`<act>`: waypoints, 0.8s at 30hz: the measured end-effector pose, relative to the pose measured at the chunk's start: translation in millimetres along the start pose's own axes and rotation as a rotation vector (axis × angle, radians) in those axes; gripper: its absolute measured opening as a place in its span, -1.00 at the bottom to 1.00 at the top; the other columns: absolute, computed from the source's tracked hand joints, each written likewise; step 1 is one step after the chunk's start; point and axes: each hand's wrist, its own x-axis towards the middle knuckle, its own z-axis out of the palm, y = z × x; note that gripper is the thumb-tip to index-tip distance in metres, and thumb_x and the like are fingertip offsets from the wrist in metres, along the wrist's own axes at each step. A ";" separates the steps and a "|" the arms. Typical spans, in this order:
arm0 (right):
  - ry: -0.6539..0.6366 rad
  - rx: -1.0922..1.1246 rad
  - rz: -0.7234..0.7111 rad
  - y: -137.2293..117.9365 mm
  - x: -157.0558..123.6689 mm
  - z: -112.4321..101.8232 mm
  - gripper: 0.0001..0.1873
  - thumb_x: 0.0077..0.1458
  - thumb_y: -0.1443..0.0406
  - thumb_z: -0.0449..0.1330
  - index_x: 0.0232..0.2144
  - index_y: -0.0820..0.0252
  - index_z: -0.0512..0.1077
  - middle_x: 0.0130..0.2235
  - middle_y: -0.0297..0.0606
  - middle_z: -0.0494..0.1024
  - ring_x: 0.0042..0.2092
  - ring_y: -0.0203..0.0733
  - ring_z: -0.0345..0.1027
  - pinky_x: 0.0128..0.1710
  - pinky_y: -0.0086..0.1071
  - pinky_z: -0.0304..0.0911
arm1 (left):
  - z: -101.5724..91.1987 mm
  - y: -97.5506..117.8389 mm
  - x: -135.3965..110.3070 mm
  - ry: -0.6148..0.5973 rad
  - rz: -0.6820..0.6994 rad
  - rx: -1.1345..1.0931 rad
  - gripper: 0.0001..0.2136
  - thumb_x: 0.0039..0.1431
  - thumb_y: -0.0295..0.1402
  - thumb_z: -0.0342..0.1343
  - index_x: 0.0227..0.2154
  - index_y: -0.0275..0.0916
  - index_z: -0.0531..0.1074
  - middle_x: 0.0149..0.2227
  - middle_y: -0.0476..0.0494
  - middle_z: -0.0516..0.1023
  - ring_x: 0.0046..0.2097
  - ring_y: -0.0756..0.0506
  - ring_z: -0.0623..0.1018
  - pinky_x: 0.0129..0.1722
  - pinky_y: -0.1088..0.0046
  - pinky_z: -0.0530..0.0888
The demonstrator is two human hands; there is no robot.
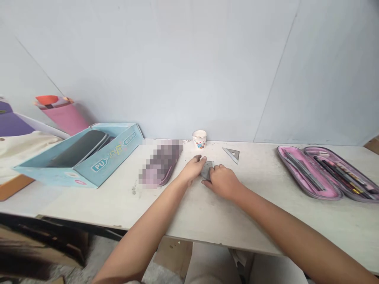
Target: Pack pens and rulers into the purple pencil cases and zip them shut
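Note:
Between my hands, near the middle of the table, is a small flat dark grey piece (206,171) with a rounded edge. Its exact kind cannot be made out. My left hand (195,169) grips it at the left side, thumb along its edge. From the right, the curled fingers of my right hand (224,180) close on its other side and cover part of it. A triangular set square (232,154) lies flat just beyond my right hand. Behind my hands, close to the wall, stands a white paper cup (199,139) with a coloured print.
An open pink-lined pencil case (325,183) holding pens and rulers lies at the right. Left of my hands is a closed case (167,173), partly pixelated. Further left stand a light blue box (115,157) with dark cases inside and a pink container (66,116).

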 end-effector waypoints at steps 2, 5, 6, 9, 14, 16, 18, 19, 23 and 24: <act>-0.010 -0.037 -0.018 -3.4 3.4 1.8 -0.70 0.11 0.25 -0.02 -0.25 0.35 0.41 -0.25 0.04 0.48 -0.19 -0.05 0.32 -0.27 -0.31 0.19 | 3.8 -1.1 -1.3 -0.048 -0.085 -0.132 -0.44 0.10 -0.14 0.00 0.12 -0.30 0.13 0.03 -0.33 0.37 -0.15 -0.11 0.50 -0.24 0.40 0.45; -0.009 -0.044 0.012 7.8 0.8 0.4 -0.74 0.06 0.42 -0.05 -0.27 0.34 0.41 -0.25 0.02 0.49 -0.21 -0.09 0.34 -0.28 -0.33 0.17 | 13.7 1.9 -2.9 -0.116 -0.097 -0.285 -0.41 0.12 -0.17 0.01 0.15 -0.35 0.03 -0.06 -0.33 0.43 -0.25 -0.06 0.52 -0.24 0.40 0.47; 0.000 -0.043 0.037 15.6 -2.0 -1.6 -0.73 0.06 0.43 -0.06 -0.26 0.34 0.40 -0.24 0.02 0.49 -0.20 -0.08 0.34 -0.27 -0.32 0.17 | 17.9 4.8 -3.5 -0.137 -0.074 -0.328 -0.43 0.13 -0.20 0.00 0.15 -0.35 0.03 -0.06 -0.33 0.43 -0.24 -0.06 0.53 -0.20 0.39 0.47; 0.057 0.006 0.151 48.0 -15.2 -11.5 -0.72 0.12 0.38 -0.09 -0.20 0.32 0.37 -0.20 0.00 0.48 -0.15 -0.08 0.34 -0.22 -0.31 0.15 | 36.5 18.5 -4.9 -0.207 0.049 -0.378 -0.53 0.16 -0.27 -0.04 0.11 -0.31 0.10 0.08 -0.35 0.31 -0.09 -0.10 0.50 -0.06 0.33 0.42; 0.313 0.246 0.326 114.9 -47.6 -29.6 -0.70 0.13 0.31 -0.07 -0.10 0.26 0.30 -0.18 -0.12 0.51 -0.15 -0.13 0.36 -0.20 -0.36 0.16 | 98.4 49.0 -2.5 -0.366 0.418 -0.068 -0.54 0.14 -0.36 -0.07 0.13 -0.25 0.12 0.22 -0.22 0.11 0.18 -0.13 0.23 0.14 0.29 0.24; 0.453 0.313 0.392 142.2 -63.9 -34.0 -0.67 0.12 0.32 -0.06 -0.07 0.27 0.27 -0.18 -0.11 0.51 -0.15 -0.11 0.37 -0.21 -0.35 0.18 | 131.4 60.4 -2.6 -0.398 0.594 0.119 -0.50 0.12 -0.38 -0.06 0.15 -0.26 0.09 0.27 -0.20 -0.02 0.25 -0.13 0.10 0.20 0.28 0.14; 0.575 0.339 0.462 168.4 -81.8 -36.3 -0.65 0.10 0.31 -0.06 -0.05 0.28 0.25 -0.18 -0.08 0.51 -0.16 -0.08 0.38 -0.21 -0.32 0.20 | 164.6 70.6 -5.0 -0.438 0.751 0.301 -0.48 0.12 -0.38 -0.08 0.18 -0.26 0.05 0.29 -0.17 -0.09 0.29 -0.11 -0.03 0.24 0.27 0.05; 0.620 0.340 0.499 180.7 -90.8 -36.5 -0.62 0.09 0.30 -0.06 -0.03 0.28 0.23 -0.18 -0.06 0.51 -0.16 -0.06 0.38 -0.21 -0.30 0.20 | 180.4 74.9 -6.8 -0.463 0.812 0.375 -0.47 0.13 -0.37 -0.10 0.19 -0.26 0.02 0.29 -0.18 -0.08 0.29 -0.10 -0.07 0.25 0.27 0.02; 0.659 0.316 0.629 222.4 -121.5 -29.2 -0.53 0.09 0.30 -0.07 0.07 0.32 0.14 -0.14 -0.01 0.48 -0.16 -0.04 0.38 -0.19 -0.25 0.21 | 233.1 83.9 -13.2 -0.503 0.904 0.558 -0.46 0.13 -0.38 -0.14 0.19 -0.35 -0.01 0.28 -0.28 -0.09 0.29 -0.16 -0.03 0.23 0.22 0.07; 0.638 0.313 0.644 230.5 -126.8 -25.3 -0.51 0.09 0.31 -0.07 0.09 0.32 0.12 -0.13 -0.01 0.47 -0.15 -0.04 0.38 -0.19 -0.25 0.21 | 242.9 83.6 -13.6 -0.502 0.900 0.599 -0.46 0.13 -0.38 -0.14 0.19 -0.36 -0.01 0.28 -0.31 -0.08 0.28 -0.18 0.00 0.21 0.20 0.09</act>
